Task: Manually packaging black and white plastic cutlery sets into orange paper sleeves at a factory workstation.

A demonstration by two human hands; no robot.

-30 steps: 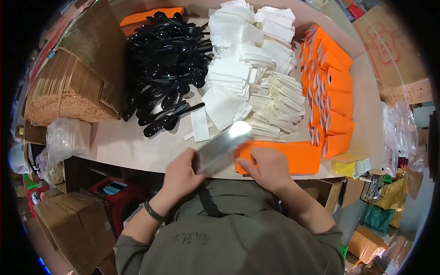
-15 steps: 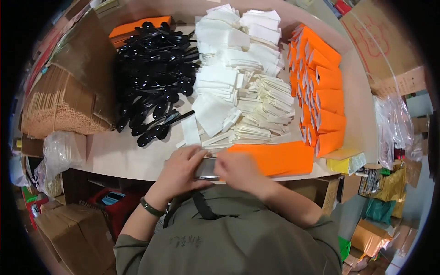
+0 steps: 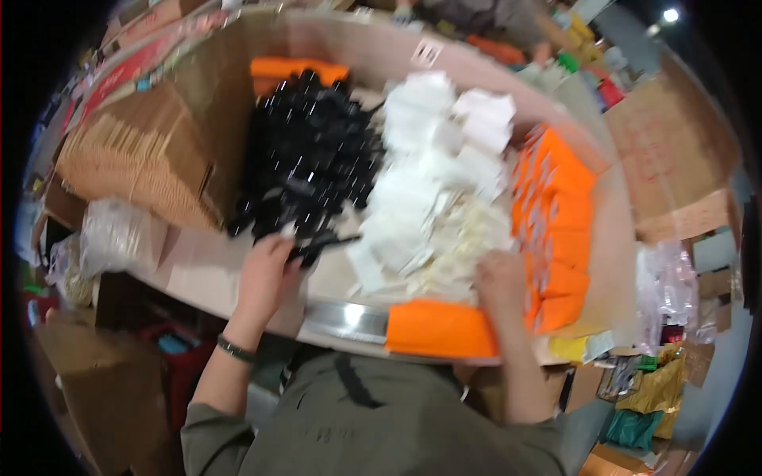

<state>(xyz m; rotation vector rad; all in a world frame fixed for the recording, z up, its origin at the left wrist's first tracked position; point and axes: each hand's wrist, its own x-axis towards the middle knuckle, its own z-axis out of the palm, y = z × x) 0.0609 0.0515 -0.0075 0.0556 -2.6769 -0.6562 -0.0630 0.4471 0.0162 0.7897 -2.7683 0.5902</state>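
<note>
Motion blur softens everything we see, so whether our fingers are clenched or released, we cannot tell. Our left hand [image 3: 266, 274] lies at the near edge of the black cutlery [image 3: 305, 170], touching one piece. Our right hand [image 3: 500, 278] rests at the near edge of the white packets [image 3: 432, 198], beside the orange sleeves [image 3: 556, 230]. Bare tabletop [image 3: 198, 266] shows only left of the left hand.

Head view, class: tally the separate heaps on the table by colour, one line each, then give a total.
Black cutlery heap: 1
White packet heap: 1
Orange sleeve row: 1
Total: 3 heaps
</note>
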